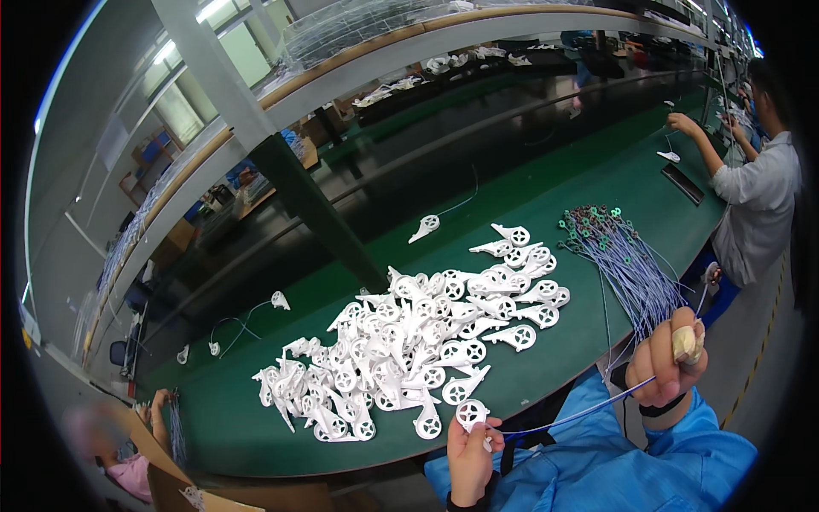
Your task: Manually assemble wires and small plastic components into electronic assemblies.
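My left hand point(469, 468) is closed on a white plastic housing point(471, 413) with a round, spoked end, above the bench's near edge. From that housing a thin bluish-white cable point(573, 418) runs to the right. My right hand point(661, 367) grips the cable, fingers curled round it, and a pale yellow cover point(688, 343) wraps one finger. Just left of the held piece spreads a large heap of similar white housings point(401, 328). Beyond my right hand lies a bundle of cables point(627, 282) with small green and dark ring-shaped ends.
A green bench point(409, 456) stretches across the view. Behind the heap rises a dark green post point(316, 213). A housing with a cable point(429, 224) lies farther back. One co-worker point(759, 188) works at the right, another point(128, 456) at the lower left beside a cardboard box point(162, 456).
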Tool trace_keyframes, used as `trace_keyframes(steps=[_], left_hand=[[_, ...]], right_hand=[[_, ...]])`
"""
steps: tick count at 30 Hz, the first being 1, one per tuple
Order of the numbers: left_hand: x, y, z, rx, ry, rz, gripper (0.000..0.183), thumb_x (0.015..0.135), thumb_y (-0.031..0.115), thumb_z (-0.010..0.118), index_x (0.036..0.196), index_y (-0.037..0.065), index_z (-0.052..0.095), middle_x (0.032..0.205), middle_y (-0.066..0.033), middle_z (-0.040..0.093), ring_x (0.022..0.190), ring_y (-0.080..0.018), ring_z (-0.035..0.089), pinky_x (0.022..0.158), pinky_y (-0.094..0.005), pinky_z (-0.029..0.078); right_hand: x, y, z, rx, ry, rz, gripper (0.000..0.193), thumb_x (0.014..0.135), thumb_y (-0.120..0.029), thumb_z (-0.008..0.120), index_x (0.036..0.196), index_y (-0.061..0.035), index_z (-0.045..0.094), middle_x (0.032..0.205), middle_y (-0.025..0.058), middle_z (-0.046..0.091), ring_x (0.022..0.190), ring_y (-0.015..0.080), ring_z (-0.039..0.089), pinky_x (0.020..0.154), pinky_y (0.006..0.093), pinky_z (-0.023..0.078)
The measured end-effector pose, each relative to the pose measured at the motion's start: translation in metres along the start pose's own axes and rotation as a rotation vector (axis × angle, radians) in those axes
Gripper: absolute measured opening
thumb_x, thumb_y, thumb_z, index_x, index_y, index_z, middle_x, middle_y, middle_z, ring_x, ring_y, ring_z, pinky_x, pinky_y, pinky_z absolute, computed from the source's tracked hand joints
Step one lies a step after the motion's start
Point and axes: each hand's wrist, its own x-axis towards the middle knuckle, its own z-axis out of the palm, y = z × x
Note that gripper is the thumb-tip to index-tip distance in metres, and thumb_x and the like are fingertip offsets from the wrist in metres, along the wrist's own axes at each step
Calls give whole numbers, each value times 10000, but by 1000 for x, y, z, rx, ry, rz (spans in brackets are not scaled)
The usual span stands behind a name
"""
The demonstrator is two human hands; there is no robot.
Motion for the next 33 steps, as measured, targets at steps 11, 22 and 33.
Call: trace_keyframes(steps=[11, 22, 33], left_hand=[[-12, -5, 6, -200, 23, -77, 303, 903, 233, 465, 1118, 24, 504, 891, -104, 590, 663, -186, 517, 563, -274, 416], [-9, -5, -5, -548, -112, -182, 266, 887, 228, 458, 1074, 45, 504, 855, -86, 575, 623, -134, 490, 503, -239, 378], [-15, 0, 4, -475, -52, -158, 239, 884, 177, 487, 1086, 50, 501, 850, -88, 582, 613, -132, 491, 501, -237, 381]], right_hand=[[-9, -6, -16, -173, 135, -51, 278, 1011, -256, 363, 977, -8, 485, 702, 172, 566, 534, 243, 527, 474, 352, 460], [-17, -19, -50, -319, 224, -110, 244, 1005, -227, 398, 993, -6, 500, 682, 145, 548, 542, 195, 497, 456, 307, 428], [-26, -29, -56, -382, 251, -146, 261, 1006, -238, 396, 978, -1, 502, 674, 141, 549, 519, 193, 488, 448, 303, 421]])
